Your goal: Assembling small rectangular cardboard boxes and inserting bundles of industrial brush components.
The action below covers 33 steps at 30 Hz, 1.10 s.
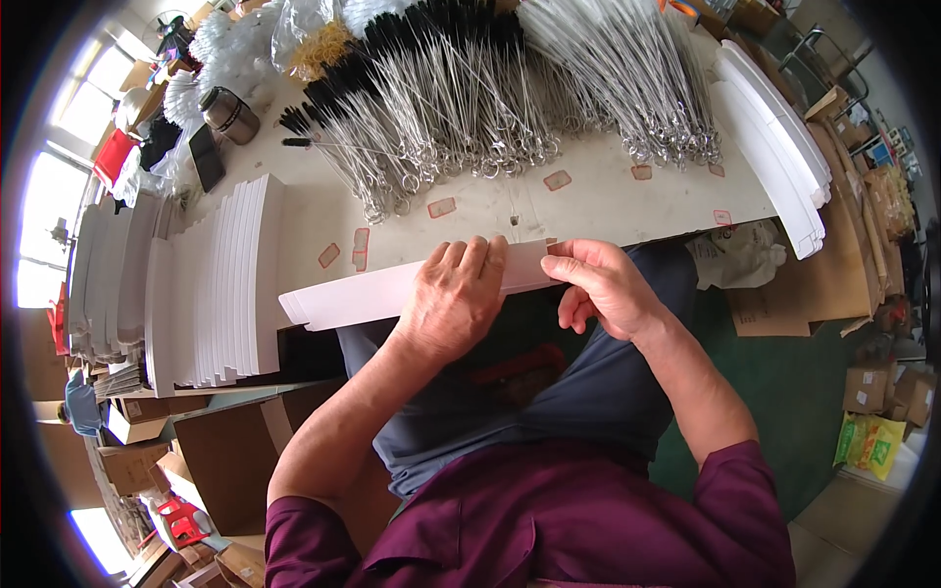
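While your left hand [453, 299] lies across the middle of the carton [358, 297], your right hand [610, 289] works at its right end. Left: fingers close together and bent over the far edge, gripping; thumb hidden under the hand. Right: thumb and forefinger pinch the end, where a small brown patch shows; the other fingers curl loosely toward the palm, clear of the carton.

Carton: long, narrow, white; held above your lap along the near edge of the worktop [598, 208], left end lower in view and just beside a row of white strips [221, 294]. You cannot tell from this view whether it rests on that edge.

Beyond your hands, a broad heap of wire brushes [461, 108] lies with ring ends toward you, black bristles showing at the far end on the left part. Red-edged labels [442, 208] dot the surface between heap and carton. To your left, near the far side: a flask [229, 116], with a dark phone [206, 157] near it. To your right, more white sleeves [774, 142] lie along the side, above brown cardboard [833, 265].
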Available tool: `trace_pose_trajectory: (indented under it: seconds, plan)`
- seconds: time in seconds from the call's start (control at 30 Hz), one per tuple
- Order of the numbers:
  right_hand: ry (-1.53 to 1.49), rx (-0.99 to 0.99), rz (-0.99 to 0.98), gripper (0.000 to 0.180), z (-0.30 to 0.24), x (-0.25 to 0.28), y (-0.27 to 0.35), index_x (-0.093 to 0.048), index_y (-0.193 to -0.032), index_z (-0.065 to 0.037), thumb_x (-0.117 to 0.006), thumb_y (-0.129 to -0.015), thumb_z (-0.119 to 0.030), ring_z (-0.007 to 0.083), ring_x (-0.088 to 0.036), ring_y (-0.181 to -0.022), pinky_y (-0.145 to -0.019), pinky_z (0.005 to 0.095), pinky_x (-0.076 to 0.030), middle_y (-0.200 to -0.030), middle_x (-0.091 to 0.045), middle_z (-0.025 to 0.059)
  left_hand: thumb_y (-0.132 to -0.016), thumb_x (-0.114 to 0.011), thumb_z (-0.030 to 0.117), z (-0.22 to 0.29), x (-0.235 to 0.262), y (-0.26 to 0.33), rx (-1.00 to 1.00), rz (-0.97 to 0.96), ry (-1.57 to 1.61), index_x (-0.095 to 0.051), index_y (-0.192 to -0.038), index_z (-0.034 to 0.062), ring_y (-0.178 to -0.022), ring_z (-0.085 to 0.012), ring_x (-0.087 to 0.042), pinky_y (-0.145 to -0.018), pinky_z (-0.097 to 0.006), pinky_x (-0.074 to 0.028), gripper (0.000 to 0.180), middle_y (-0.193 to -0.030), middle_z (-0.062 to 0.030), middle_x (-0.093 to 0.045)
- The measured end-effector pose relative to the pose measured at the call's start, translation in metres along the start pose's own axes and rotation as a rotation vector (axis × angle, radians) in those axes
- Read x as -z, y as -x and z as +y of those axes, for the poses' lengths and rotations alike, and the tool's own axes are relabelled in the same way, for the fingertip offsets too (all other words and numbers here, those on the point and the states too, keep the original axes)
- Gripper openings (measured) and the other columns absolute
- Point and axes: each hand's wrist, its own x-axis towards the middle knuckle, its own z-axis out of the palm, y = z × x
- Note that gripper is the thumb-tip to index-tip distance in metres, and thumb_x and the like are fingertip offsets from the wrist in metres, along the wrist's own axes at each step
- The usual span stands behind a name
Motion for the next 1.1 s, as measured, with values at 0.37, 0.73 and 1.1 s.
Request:
trace_pose_trajectory:
  seconds: [0.37,0.73,1.1]
  plan:
    - [0.290,0.132,0.090,0.048,-0.004,0.007,0.001,-0.060,-0.126,0.005,-0.080,-0.091,-0.022,0.0186,-0.069,-0.072,-0.062,0.0313,-0.056,-0.117,-0.068,0.0153,-0.077,-0.077,0.017,-0.012,0.002,-0.003,0.053,-0.002,0.080,-0.063,-0.122,-0.0028,-0.097,-0.0340,-0.067,-0.085,-0.045,-0.055,0.051,-0.108,-0.0157,-0.066]
    - [1.480,0.939,0.057,0.058,0.004,-0.003,-0.022,-0.057,-0.132,0.006,-0.079,-0.085,-0.022,0.0333,-0.061,-0.115,-0.104,0.0437,-0.048,-0.123,-0.065,0.0176,-0.078,-0.080,0.021,-0.007,0.003,-0.010,0.063,-0.056,0.214,-0.061,-0.115,-0.0005,-0.094,-0.0353,-0.068,-0.081,-0.046,-0.056,0.047,-0.099,-0.0144,-0.066]
    - [1.558,0.896,0.049,0.060,-0.009,-0.008,-0.020,-0.059,-0.129,0.005,-0.083,-0.081,-0.021,0.0338,-0.062,-0.113,-0.103,0.0438,-0.048,-0.121,-0.064,0.0166,-0.079,-0.081,0.025,-0.026,0.018,0.013,0.119,-0.095,0.217,-0.059,-0.124,-0.0017,-0.104,-0.0377,-0.065,-0.090,-0.048,-0.053,0.057,-0.111,-0.0177,-0.065]
